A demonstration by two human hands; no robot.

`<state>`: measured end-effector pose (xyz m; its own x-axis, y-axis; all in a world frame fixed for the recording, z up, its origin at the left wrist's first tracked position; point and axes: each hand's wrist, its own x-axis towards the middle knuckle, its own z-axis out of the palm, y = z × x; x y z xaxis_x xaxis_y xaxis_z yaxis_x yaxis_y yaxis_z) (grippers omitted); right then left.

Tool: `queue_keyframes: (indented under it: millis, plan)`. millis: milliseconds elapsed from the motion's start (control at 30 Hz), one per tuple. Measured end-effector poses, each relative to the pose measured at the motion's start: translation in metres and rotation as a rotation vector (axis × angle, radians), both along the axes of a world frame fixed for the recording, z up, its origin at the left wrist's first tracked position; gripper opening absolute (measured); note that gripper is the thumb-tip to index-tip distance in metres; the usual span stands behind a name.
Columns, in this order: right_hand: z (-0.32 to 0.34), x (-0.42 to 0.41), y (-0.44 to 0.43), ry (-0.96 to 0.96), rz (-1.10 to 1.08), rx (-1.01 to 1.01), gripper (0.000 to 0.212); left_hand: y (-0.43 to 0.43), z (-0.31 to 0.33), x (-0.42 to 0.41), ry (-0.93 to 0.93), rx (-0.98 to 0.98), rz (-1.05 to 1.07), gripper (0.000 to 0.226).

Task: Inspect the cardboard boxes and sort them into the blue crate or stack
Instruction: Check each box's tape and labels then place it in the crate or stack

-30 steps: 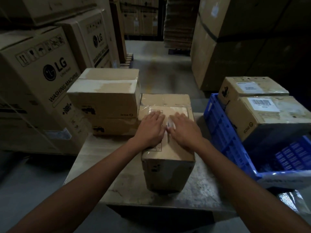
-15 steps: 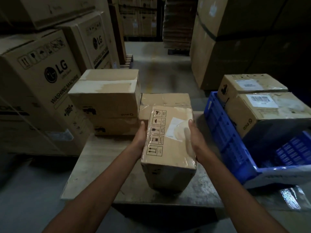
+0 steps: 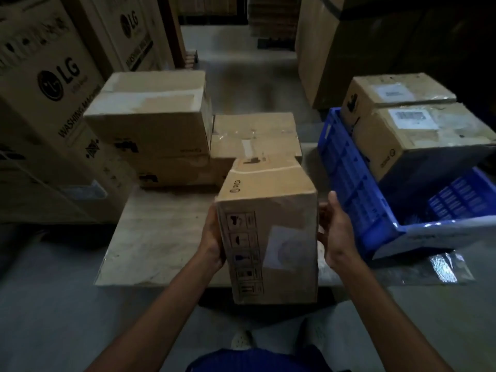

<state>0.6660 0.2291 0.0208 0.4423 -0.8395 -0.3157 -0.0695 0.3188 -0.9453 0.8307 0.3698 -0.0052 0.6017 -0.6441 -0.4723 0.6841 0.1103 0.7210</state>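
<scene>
I hold a small cardboard box [image 3: 268, 232] lifted off the low table [image 3: 150, 237] and tipped toward me, its face with handling symbols and a white label up. My left hand [image 3: 213, 237] presses its left side and my right hand [image 3: 334, 232] its right side. A stack of two boxes [image 3: 150, 124] stands at the table's back left, with a lower taped box [image 3: 255, 135] beside it. The blue crate [image 3: 349, 178] sits to the right and holds two labelled boxes [image 3: 418, 135].
Tall LG washing machine cartons [image 3: 53, 98] line the left. Large cartons [image 3: 335, 49] rise behind the crate, with an aisle of floor [image 3: 247, 71] between. A clear plastic sheet [image 3: 440, 267] lies under the crate's near corner. My shoes [image 3: 241, 340] show below the box.
My hands went from flat on the box's top to gripping its sides. The box has left the table and come up toward me, tilted so another face shows.
</scene>
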Motion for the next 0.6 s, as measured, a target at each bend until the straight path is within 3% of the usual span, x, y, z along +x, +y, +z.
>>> queue_keyframes:
  millis: [167, 267, 367, 533, 600]
  plan:
    - [-0.040, -0.020, 0.008, 0.133, 0.052, 0.012, 0.043, 0.015, -0.034, -0.018, -0.109, 0.076, -0.027, 0.048]
    - [-0.067, -0.020, 0.015, 0.302, 0.117, -0.068, 0.043, 0.024, -0.062, -0.025, -0.220, 0.186, -0.043, 0.030]
    - [-0.077, -0.019, 0.017, 0.367, 0.066, -0.025, 0.036, 0.029, -0.068, -0.027, -0.204, 0.236, -0.079, 0.029]
    - [-0.060, -0.007, 0.000, 0.271, 0.110, 0.065, 0.038, 0.003, -0.059, 0.010, -0.119, 0.319, -0.110, 0.067]
    - [-0.055, 0.007, -0.017, 0.234, 0.096, 0.087, 0.040, -0.017, -0.051, 0.032, -0.122, 0.409, -0.038, 0.065]
